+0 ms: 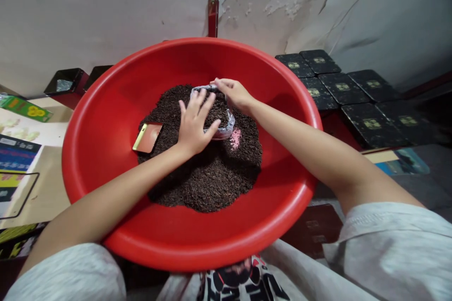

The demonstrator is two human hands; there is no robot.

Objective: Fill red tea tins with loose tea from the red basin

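A wide red plastic basin holds a heap of dark, dry, slender bits that look like loose tea. On the heap sits a clear plastic bag, its mouth spread wide and filled with the same dark bits; whether a tin stands around it is hidden. My left hand lies over the bag's contents, fingers spread and holding nothing. At the bag's far right rim, my right hand has its fingers closed on the plastic edge. Pink specks show beside the bag. A small, shallow rectangular lid rests at the heap's left side.
Several black square tins stand together at the right. Left of the basin are an open dark red tin, a green box and a thin black frame on a pale table. Behind is a wall with peeling paint.
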